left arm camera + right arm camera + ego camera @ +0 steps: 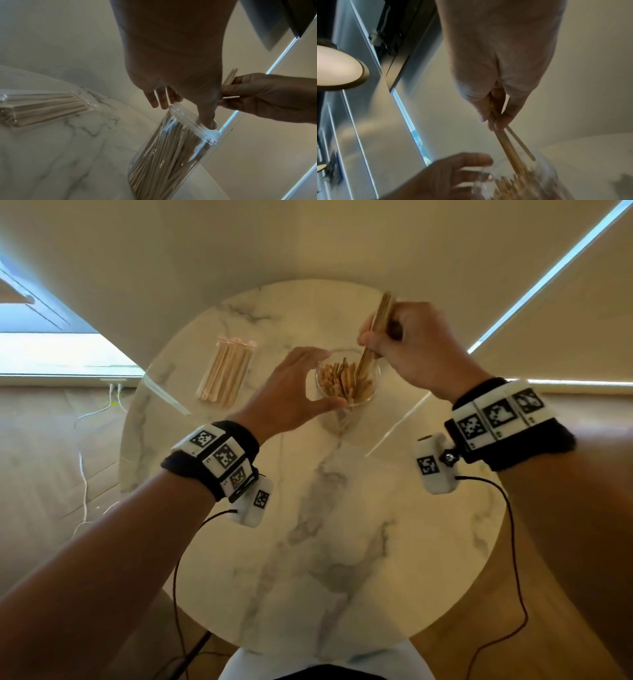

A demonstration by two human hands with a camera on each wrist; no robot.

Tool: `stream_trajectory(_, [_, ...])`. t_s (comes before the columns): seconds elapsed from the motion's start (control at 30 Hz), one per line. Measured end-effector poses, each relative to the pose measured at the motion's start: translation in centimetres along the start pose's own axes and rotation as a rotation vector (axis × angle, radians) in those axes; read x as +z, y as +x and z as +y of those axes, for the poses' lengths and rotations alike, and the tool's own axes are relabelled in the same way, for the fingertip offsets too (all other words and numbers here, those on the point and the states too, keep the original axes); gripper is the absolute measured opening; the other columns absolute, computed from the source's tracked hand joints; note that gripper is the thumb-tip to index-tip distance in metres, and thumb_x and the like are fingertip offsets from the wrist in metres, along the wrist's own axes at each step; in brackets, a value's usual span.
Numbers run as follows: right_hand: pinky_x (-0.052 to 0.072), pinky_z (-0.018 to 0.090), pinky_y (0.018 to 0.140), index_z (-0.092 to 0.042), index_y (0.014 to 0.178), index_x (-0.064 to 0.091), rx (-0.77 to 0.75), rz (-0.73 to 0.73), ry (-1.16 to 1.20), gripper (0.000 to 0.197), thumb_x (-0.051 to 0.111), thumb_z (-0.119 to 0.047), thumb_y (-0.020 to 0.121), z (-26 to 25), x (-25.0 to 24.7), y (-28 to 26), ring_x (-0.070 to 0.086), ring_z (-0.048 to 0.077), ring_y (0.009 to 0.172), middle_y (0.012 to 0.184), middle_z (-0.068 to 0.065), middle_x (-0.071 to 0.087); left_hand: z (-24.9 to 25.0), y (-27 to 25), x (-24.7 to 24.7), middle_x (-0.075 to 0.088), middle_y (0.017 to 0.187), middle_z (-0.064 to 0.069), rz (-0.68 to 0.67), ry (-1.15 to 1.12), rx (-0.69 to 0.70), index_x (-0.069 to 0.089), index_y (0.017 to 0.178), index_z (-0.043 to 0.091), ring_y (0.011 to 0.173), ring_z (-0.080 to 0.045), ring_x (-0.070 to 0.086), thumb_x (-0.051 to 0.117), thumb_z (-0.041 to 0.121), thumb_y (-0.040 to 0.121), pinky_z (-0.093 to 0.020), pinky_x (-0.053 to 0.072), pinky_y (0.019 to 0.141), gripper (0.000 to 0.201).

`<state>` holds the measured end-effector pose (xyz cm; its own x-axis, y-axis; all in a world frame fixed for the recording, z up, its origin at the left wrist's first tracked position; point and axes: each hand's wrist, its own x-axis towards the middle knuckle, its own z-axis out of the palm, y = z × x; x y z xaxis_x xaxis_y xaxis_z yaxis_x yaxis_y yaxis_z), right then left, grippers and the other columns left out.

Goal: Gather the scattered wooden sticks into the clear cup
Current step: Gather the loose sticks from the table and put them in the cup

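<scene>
A clear cup (373, 392) (197, 159) (551, 171) packed with upright wooden sticks stands on the far half of the round marble table (342, 525). My left hand (320, 383) (185, 112) holds the cup at its rim, thumb on the near side and fingers on the far side. My right hand (371, 344) (493, 119) pinches a small bundle of sticks (380, 313) (506, 146) above the cup. The bundle slants down, and its lower ends are inside the cup's mouth among the other sticks.
A clear plastic bag of more wooden sticks (226, 371) (42, 106) lies on the table left of the cup. A wall with a blind rises right behind the table. Cables run from both wrist cameras over the table's near edge.
</scene>
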<state>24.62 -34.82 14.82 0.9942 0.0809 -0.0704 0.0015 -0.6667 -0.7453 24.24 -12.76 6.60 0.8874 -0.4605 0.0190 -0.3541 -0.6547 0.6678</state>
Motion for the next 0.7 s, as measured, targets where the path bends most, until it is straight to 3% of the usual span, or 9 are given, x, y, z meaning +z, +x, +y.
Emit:
stream_trajectory(0.1, [0.052,0.021,0.082,-0.02,0.108,0.075,0.031,-0.032,-0.127,0.016,0.067,-0.029,0.098,0.0,1.8,0.3,0.068,0.01,0.091,0.096,-0.007,0.072,0.0,0.1,0.0,0.051,0.142,-0.001,0.008,-0.078,-0.058,0.053,0.14,0.016,0.12,-0.01,0.054,0.084,0.055,0.072,-0.029,0.047,0.102,0.085])
stream_trajectory(0.23, [0.04,0.015,0.06,-0.013,0.108,0.075,0.036,-0.241,-0.286,0.02,0.07,-0.025,0.094,0.5,3.6,0.7,0.064,0.019,0.088,0.089,-0.003,0.066,-0.1,0.2,0.1,0.051,0.141,0.006,0.004,-0.131,-0.115,0.051,0.142,0.021,0.113,0.001,0.053,0.087,0.055,0.069,-0.013,0.042,0.094,0.088])
stream_trajectory(0.33, [0.049,0.024,0.066,-0.014,0.104,0.078,0.048,-0.295,-0.316,0.021,0.077,-0.027,0.088,0.2,3.5,1.1,0.067,0.019,0.088,0.09,0.0,0.071,-0.2,0.2,0.1,0.052,0.141,0.008,0.003,-0.151,-0.134,0.051,0.142,0.023,0.111,0.004,0.052,0.088,0.054,0.068,-0.008,0.039,0.09,0.088])
stream_trajectory(0.47, [0.054,0.031,0.074,-0.018,0.099,0.08,0.049,-0.342,-0.331,0.013,0.077,-0.025,0.088,-0.2,3.3,1.8,0.068,0.018,0.09,0.094,0.0,0.073,-0.2,0.1,0.1,0.052,0.141,0.008,0.003,-0.155,-0.143,0.051,0.142,0.022,0.111,0.003,0.053,0.088,0.053,0.068,-0.018,0.044,0.096,0.089])
stream_trajectory(0.57, [0.046,0.025,0.067,-0.02,0.106,0.079,0.0,-0.454,-0.468,0.022,0.08,-0.024,0.084,-0.3,3.6,2.1,0.065,0.018,0.089,0.098,0.002,0.073,-0.1,0.0,0.1,0.053,0.14,0.008,0.001,-0.167,-0.141,0.051,0.142,0.021,0.111,0.002,0.053,0.089,0.051,0.068,-0.012,0.043,0.093,0.088])
stream_trajectory(0.7, [0.04,0.012,0.066,-0.02,0.111,0.078,-0.068,-0.31,-0.387,0.03,0.083,-0.028,0.082,-0.7,2.1,2.8,0.065,0.012,0.093,0.101,-0.004,0.071,-0.1,0.0,0.1,0.053,0.14,0.006,0.009,-0.167,-0.124,0.052,0.142,0.021,0.112,0.0,0.055,0.089,0.049,0.07,-0.019,0.046,0.097,0.085])
